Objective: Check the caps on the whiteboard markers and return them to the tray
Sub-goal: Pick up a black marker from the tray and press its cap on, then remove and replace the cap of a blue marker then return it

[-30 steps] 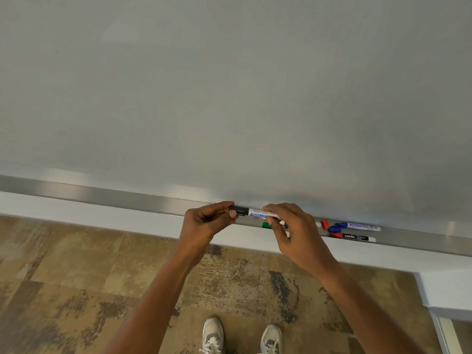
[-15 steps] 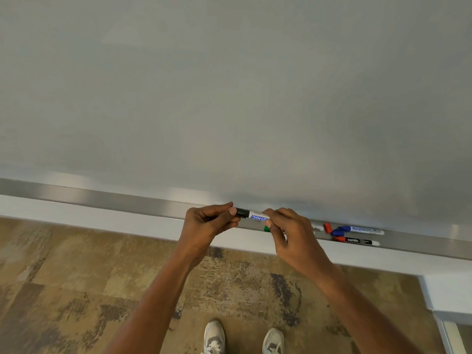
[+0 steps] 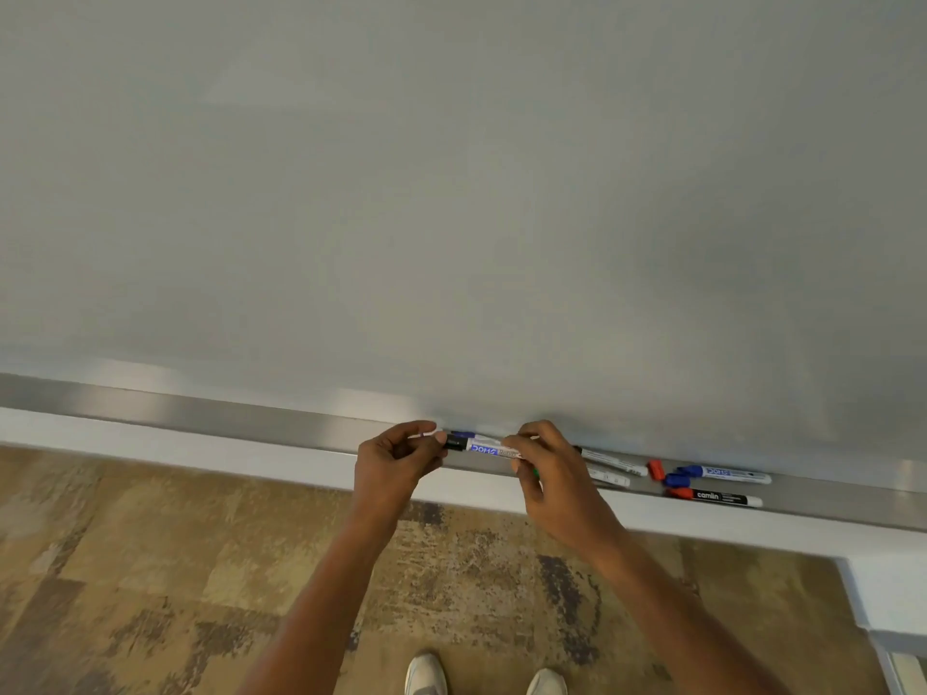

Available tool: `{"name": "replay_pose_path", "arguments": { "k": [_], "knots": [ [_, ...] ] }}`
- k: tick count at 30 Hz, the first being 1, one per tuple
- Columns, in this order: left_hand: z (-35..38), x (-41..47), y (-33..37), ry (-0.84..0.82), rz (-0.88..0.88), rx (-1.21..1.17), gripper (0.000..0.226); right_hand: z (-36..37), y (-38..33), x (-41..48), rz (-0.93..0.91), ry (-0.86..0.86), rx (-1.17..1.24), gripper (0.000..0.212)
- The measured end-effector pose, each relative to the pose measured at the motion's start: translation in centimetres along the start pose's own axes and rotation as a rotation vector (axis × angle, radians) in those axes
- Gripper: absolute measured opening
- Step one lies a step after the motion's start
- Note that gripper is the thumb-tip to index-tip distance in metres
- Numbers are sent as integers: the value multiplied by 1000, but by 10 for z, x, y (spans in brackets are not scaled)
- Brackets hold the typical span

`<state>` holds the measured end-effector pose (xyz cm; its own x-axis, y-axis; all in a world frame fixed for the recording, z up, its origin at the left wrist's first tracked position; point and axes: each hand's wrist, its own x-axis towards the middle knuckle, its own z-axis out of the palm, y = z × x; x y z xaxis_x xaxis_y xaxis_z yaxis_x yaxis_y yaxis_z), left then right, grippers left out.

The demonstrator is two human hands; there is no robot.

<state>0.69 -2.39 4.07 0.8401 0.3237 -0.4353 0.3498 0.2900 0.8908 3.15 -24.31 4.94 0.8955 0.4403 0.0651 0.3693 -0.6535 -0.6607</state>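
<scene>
I hold one whiteboard marker [image 3: 484, 449] level just above the metal tray [image 3: 200, 413]. It has a white barrel with blue lettering and a black cap [image 3: 455, 443]. My left hand [image 3: 396, 464] pinches the cap end. My right hand [image 3: 557, 481] grips the barrel and hides its other end. A green bit [image 3: 535, 473] shows under my right fingers. On the tray to the right lie a blue-capped marker [image 3: 722, 474], a red-capped marker [image 3: 712, 496], a loose red cap [image 3: 654, 469] and two white markers [image 3: 609, 462].
The whiteboard [image 3: 451, 193] fills the upper view, with the tray running along its lower edge. A white ledge [image 3: 150, 443] sits below the tray. Patterned brown carpet [image 3: 150, 569] and my shoes [image 3: 426, 674] are underneath.
Both hands have drifted slightly left and lower in view with the marker still held between them. Two more white markers beside my right hand have come into sight.
</scene>
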Motion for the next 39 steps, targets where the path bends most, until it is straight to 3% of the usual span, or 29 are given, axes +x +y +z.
{"name": "replay_pose_path", "arguments": {
  "k": [6,9,17,29,34,39],
  "knots": [
    [-10,26,-29,159,-34,422,3,39,10,11,58,30,-181,31],
    [-8,37,-34,181,7,593,12,49,11,19,120,34,-208,29],
    [-5,41,-48,109,196,878,21,61,16,19,188,5,-189,17],
    [-12,50,-36,83,522,1192,22,50,25,28,98,-45,-346,23],
    [-9,56,-30,-41,539,1464,21,51,27,33,89,-139,-494,27],
    [-7,62,-26,-118,529,1563,18,50,29,34,73,-159,-540,21]
  ]
}}
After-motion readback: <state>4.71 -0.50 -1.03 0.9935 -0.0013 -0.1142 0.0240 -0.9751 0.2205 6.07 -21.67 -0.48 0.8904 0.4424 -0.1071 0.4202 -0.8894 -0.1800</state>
